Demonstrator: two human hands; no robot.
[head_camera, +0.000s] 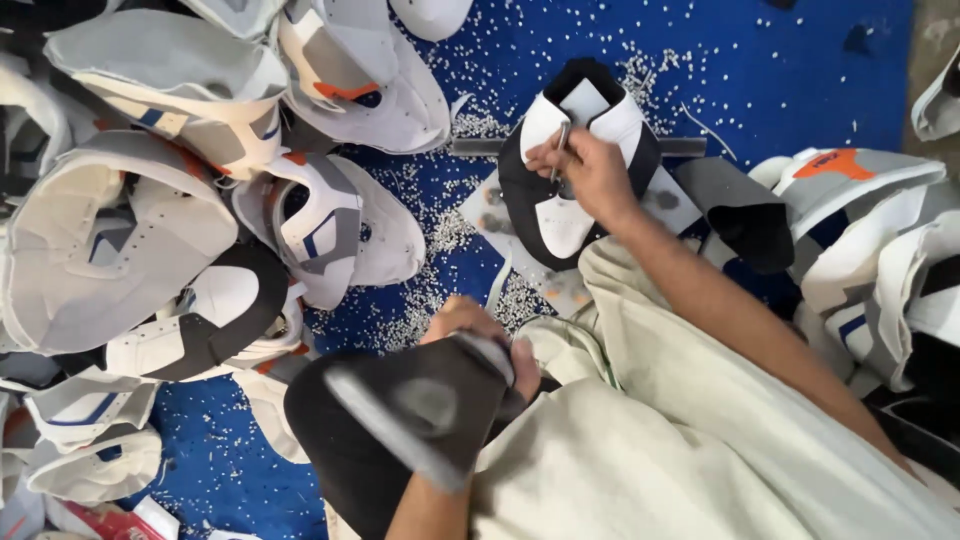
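Your right hand (590, 175) presses a thin metal tool (560, 150) against the black-and-white shoe upper (560, 215), fingers pinched around the tool's shaft. That upper sits on a small grey plate (680, 205) on the blue mat (800, 70), near the mat's far edge and a little right of its middle, opened out with the white tongue pointing away from you.

Your left hand (480, 335) is down by your lap at the near edge of the mat, clenched on a dark grey and black piece (420, 410) that blurs in the picture; you cannot tell from here exactly what part of a shoe it is.

As for how far along you are, it looks like mid-batch. A big heap of white, grey and orange uppers (170, 200) fills the left side of the mat, and a smaller stack (870, 230) lies at the right edge. Which heap is finished and which is waiting cannot be told. The white crumbs (440, 230) scattered around the plate suggest plenty of punching or trimming already. The upper under your tool seems unfinished, since the tool is in contact with it.
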